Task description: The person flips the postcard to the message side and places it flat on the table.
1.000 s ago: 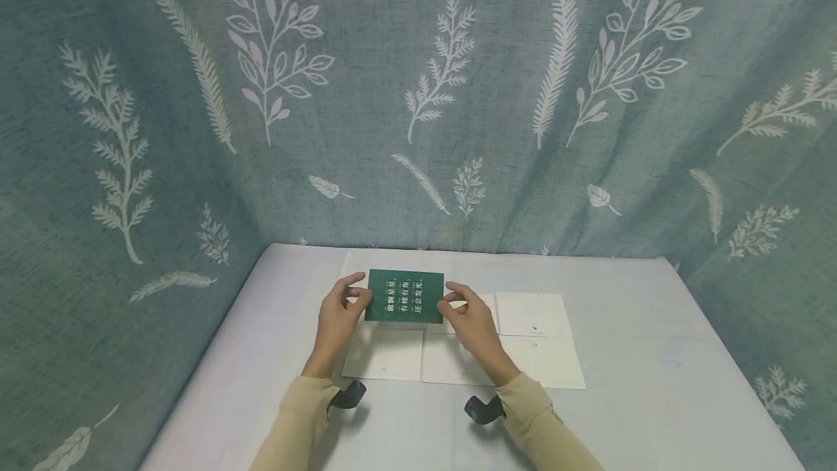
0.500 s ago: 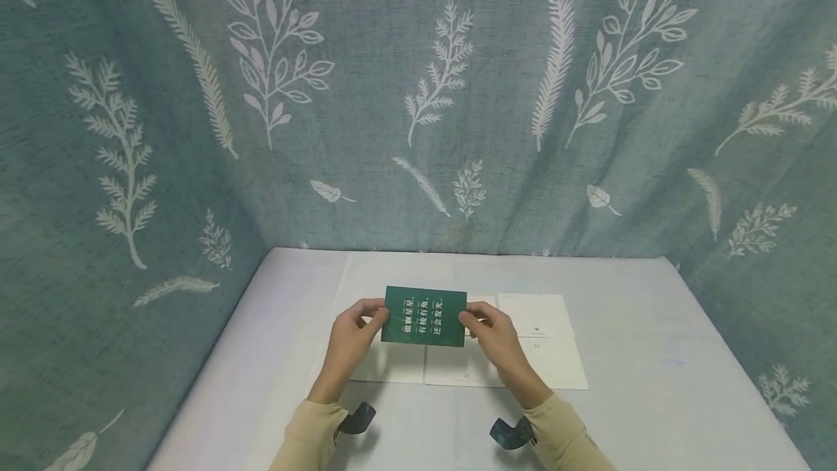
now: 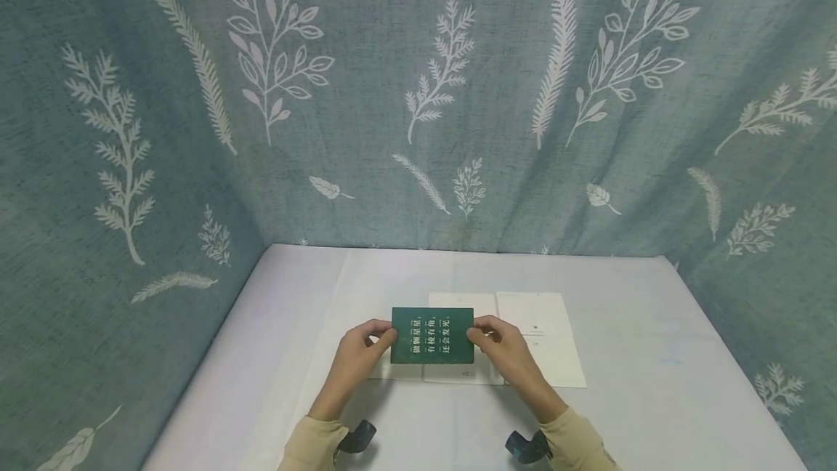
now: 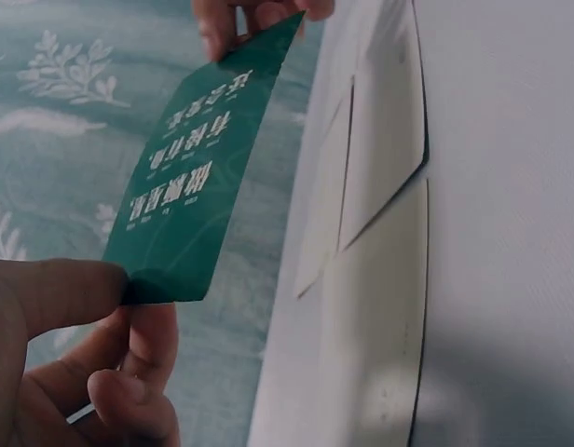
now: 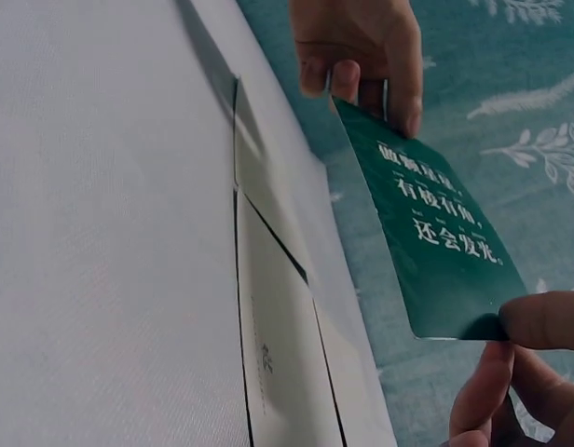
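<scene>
A green card (image 3: 432,336) printed with white Chinese characters is held up between both hands, above several pale cards on the table. My left hand (image 3: 362,349) pinches its left end between thumb and fingers. At the opposite end, my right hand (image 3: 503,349) pinches the card the same way. In the left wrist view the green card (image 4: 198,177) is raised off the table, its printed face towards me. The right wrist view shows the thumb on the front of the green card (image 5: 436,233) and fingers behind it.
Pale cards lie edge to edge in two rows, one at the back right (image 3: 532,311) and one at the front right (image 3: 556,362). The white table (image 3: 654,413) ends at a blue-green leaf-patterned curtain (image 3: 497,107). Each wrist wears a dark device (image 3: 358,437).
Both hands have moved the green card towards me and to the right, uncovering pale cards behind it. The grip at both ends stays the same.
</scene>
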Motion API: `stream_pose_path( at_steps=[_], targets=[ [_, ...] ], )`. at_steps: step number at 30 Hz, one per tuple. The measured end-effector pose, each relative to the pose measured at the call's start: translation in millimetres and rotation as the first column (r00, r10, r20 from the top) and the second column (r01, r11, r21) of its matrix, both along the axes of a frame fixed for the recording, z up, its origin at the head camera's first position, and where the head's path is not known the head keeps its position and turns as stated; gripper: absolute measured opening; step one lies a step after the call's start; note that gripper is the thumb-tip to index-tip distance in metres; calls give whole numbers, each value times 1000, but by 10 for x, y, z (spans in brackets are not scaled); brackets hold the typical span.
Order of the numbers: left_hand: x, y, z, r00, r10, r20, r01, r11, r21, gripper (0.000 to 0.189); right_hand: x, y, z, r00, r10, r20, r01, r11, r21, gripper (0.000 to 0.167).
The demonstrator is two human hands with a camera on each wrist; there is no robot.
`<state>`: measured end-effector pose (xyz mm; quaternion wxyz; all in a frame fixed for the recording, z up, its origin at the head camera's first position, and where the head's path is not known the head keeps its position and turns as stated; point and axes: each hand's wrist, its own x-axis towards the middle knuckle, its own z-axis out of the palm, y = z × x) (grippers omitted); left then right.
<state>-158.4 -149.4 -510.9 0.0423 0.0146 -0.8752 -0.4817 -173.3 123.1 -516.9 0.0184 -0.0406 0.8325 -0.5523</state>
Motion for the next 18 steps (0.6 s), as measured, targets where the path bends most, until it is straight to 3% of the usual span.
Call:
stream_pose_path(
  at_steps=[13,18],
  targets=[
    [71,31,13,1000,-19,1,19,1000,-6,23,52,81,34,999,21,-26,-21,999,34,21],
    [113,38,13,999,-34,27,33,998,45,26,99,143,34,995,97,-16,-97,995,18,24]
  ],
)
